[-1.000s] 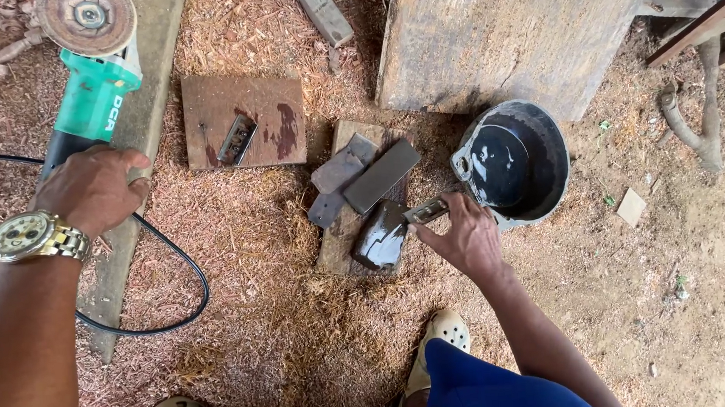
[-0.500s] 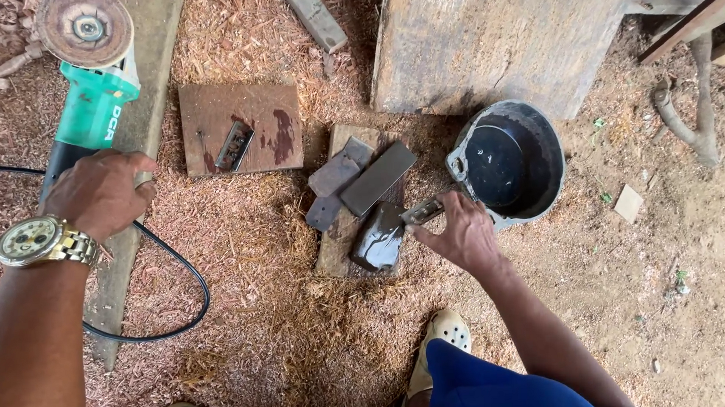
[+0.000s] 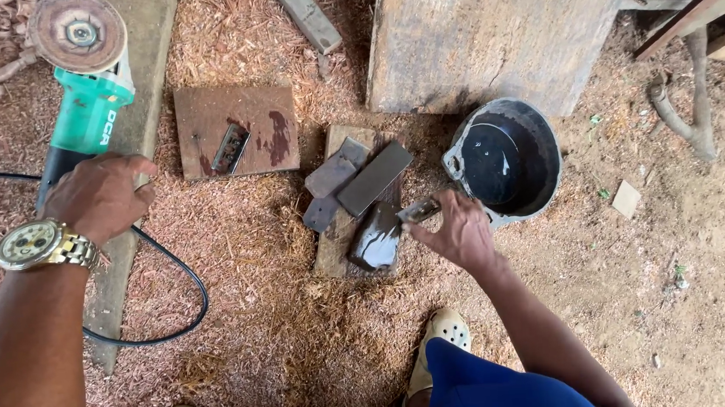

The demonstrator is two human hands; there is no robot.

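A: Left hand (image 3: 100, 196)?

B: Closed around the dark rear handle of a green angle grinder (image 3: 81, 96). Fingers curled over the top, thumb side hidden. The grinder lies on a grey plank (image 3: 142, 117) with its worn disc (image 3: 78, 32) face up at the far end. A black cord (image 3: 176, 276) loops from under the hand across the sawdust. Gold wristwatch (image 3: 35, 245) on that wrist.

A: Right hand (image 3: 460, 235)?

B: Fingertips pinched on a small flat metal piece (image 3: 418, 211), held just above a wet, dark sharpening stone (image 3: 375, 238). Whether piece and stone touch, cannot tell.

A: What does the stone sit on?

B: A short wooden block (image 3: 341, 230) lying in the sawdust. Two more grey flat stones (image 3: 359, 176) rest crosswise on the block's far end.

A: Around it?

B: Black bucket (image 3: 537, 144) with dark liquid, just right of the hand. A brown board (image 3: 237, 131) to the left carries a small metal blade (image 3: 230, 148). A thick upright timber slab (image 3: 495, 28) stands behind. Pale clogs (image 3: 439, 330) at the bottom, blue cloth at the knee.
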